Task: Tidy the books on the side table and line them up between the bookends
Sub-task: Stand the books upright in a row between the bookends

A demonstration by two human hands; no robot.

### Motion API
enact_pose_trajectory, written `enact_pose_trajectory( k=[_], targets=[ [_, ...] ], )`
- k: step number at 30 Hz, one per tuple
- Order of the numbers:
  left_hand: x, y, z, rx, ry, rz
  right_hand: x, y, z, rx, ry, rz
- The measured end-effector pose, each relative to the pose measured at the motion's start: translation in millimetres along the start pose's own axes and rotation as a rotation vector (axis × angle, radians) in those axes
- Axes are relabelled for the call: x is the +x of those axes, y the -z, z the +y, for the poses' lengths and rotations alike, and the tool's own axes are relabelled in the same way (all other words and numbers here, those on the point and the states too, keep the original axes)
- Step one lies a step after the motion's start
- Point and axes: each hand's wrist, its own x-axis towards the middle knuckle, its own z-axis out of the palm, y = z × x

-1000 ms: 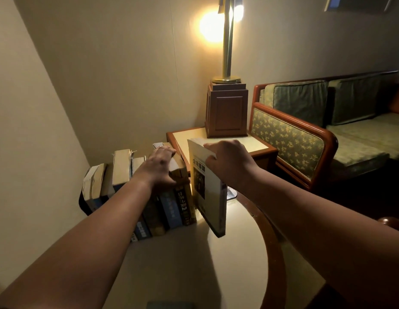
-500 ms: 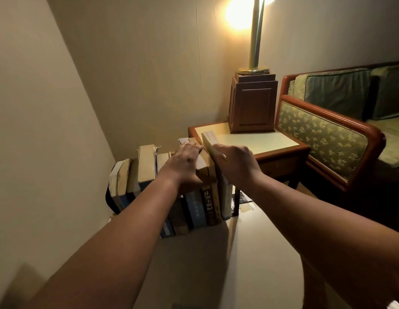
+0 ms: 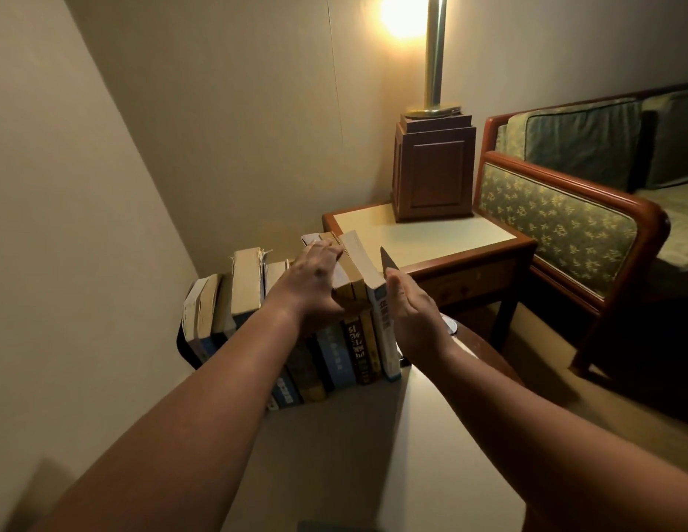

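Observation:
A row of upright books (image 3: 334, 351) stands on the round side table (image 3: 353, 455) against the wall. My left hand (image 3: 311, 282) lies over the tops of the middle books, with the thumb against their spines. The rightmost book, a white-spined one (image 3: 382, 320), leans left against the row. My right hand (image 3: 415, 312) is flat, palm toward that book, and presses at its right side. The dark right bookend (image 3: 386, 259) pokes up just past my fingertips. A black left bookend (image 3: 183, 345) closes the far left end.
A square wooden table (image 3: 430, 240) stands behind the row and carries a lamp on a wooden base (image 3: 434, 170). A green-cushioned sofa (image 3: 557, 213) is at the right. A small pale round object (image 3: 450, 324) sits behind my right hand. The wall runs close along the left.
My right hand carried the white book in from the right, stood it at the row's right end and let go. It now lies flat beside it. My left hand stayed on the books.

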Motion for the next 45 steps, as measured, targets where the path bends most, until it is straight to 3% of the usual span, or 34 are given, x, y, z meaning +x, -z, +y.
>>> enact_pose_trajectory(
  k=[5,10,14,22,28,37,45],
  targets=[
    [1,3,-1,0.002,-0.003,-0.008,-27,-7,40,0.262,-0.19,-0.148],
    [0,2,-2,0.003,-0.023,-0.008,-30,-18,59,0.403,-0.241,-0.207],
    [-3,2,-1,0.02,-0.093,0.005,-25,-25,65,0.495,-0.31,-0.185],
    [6,18,13,0.124,0.023,-0.13,-17,-30,74,0.525,-0.325,-0.18],
    [11,24,20,0.037,-0.06,-0.169,-18,-30,74,0.604,-0.298,-0.194],
    [-11,20,16,-0.084,-0.08,-0.054,-13,-50,106,0.743,-0.32,-0.09],
    [5,20,15,0.083,-0.186,-0.015,-5,-59,118,0.912,-0.332,-0.04]
  ],
)
